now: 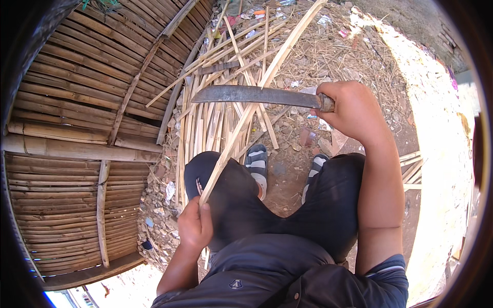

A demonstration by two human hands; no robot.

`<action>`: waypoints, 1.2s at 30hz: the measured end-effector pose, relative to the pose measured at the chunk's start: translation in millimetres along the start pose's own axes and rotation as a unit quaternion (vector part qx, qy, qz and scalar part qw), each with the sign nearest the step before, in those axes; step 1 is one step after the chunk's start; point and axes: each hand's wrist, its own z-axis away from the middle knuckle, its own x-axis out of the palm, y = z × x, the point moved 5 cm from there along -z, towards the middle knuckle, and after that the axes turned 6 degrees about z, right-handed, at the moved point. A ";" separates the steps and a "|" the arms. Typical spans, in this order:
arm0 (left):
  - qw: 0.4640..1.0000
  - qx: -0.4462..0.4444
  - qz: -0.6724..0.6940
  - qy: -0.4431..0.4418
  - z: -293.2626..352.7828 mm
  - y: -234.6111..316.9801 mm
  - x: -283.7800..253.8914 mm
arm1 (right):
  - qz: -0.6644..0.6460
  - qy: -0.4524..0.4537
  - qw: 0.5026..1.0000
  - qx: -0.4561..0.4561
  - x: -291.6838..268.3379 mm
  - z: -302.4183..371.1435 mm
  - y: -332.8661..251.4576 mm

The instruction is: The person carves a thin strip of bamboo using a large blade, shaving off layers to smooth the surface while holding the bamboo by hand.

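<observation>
My left hand (pixel 195 224), beside my left knee, is closed round the near end of a long split bamboo strip (pixel 233 141). The strip slants up and away to the right, past the top of the view. In my right hand (pixel 349 110) is the handle of a machete (pixel 251 95), fingers wrapped round it. Its broad dark blade points left and lies across the strip in view, passing in front of it. Whether the edge touches the strip I cannot tell.
A slatted bamboo wall (pixel 77 92) stands close on the left. Many cut bamboo strips (pixel 205 128) lie piled beyond my left knee, over littered ground (pixel 328 56). More strips (pixel 412 169) lie at the right. My sandalled feet (pixel 257 164) rest between.
</observation>
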 end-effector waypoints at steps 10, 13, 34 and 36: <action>1.000 0.028 -0.012 0.006 0.9 3.0 0.9 | -0.025 -0.067 0.994 -0.078 9.6 0.7 -22.3; 1.000 0.013 -0.015 0.012 4.3 -0.9 -4.4 | -0.059 -0.026 0.994 0.088 1.1 -5.6 21.1; 0.997 0.042 -0.048 0.048 16.0 -20.8 -17.9 | -0.090 -0.017 0.993 0.069 -2.5 -2.7 37.7; 0.997 0.029 -0.040 0.052 15.6 -18.3 -16.5 | -0.088 -0.042 0.995 0.006 0.4 -0.7 19.0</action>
